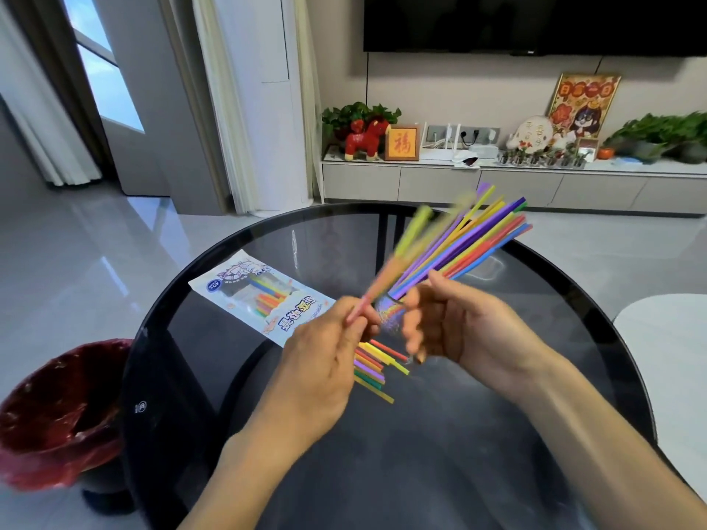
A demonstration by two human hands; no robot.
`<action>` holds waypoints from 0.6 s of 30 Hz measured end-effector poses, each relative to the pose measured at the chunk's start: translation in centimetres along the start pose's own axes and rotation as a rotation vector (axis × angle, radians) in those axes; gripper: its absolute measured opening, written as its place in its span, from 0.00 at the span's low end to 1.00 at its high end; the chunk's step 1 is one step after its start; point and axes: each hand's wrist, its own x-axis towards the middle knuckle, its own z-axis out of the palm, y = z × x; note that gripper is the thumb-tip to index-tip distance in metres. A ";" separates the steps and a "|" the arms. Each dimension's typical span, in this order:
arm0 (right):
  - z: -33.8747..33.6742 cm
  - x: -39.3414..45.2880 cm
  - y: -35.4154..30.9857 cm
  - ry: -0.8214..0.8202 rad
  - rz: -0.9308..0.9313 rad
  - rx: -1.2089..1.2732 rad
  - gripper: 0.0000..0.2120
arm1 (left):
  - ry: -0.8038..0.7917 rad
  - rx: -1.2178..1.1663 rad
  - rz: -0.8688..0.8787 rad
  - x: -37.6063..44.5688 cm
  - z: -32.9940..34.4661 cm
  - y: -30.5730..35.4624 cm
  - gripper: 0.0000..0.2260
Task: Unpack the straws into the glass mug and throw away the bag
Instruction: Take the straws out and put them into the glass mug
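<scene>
Between the hands, a fan of coloured straws [459, 242] tilts up and away: the right hand [459, 323] grips the glass mug [390, 315] to steady it, while the left hand [325, 346] pinches a blurred few straws, apparently feeding them in. Left of both hands, the bag [260, 292] lies flat on the table [440, 453], some straws still showing inside.

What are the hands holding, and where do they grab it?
The right hand grips the straws near their lower ends. The left hand pinches one blurred straw at its bottom tip.
</scene>
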 end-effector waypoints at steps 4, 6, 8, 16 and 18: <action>0.2 0.3 0.2 0.067 -0.218 -0.125 0.16 | -0.227 -0.438 -0.144 -0.1 -0.1 -1.1 0.10; 0.9 0.4 0.8 -0.010 -0.259 -0.185 0.19 | -0.341 -0.407 -0.262 -0.7 0.8 -2.8 0.13; 1.5 0.6 1.7 -0.024 -0.251 -0.250 0.17 | -0.424 -0.376 -0.335 -1.0 1.6 -3.9 0.16; 2.6 1.2 3.8 0.070 -0.259 -0.413 0.05 | -0.668 -0.523 -0.373 -0.9 1.6 -4.1 0.08; 2.5 1.3 3.8 0.116 -0.245 -0.411 0.05 | -0.701 -0.564 -0.399 -0.9 1.7 -4.0 0.09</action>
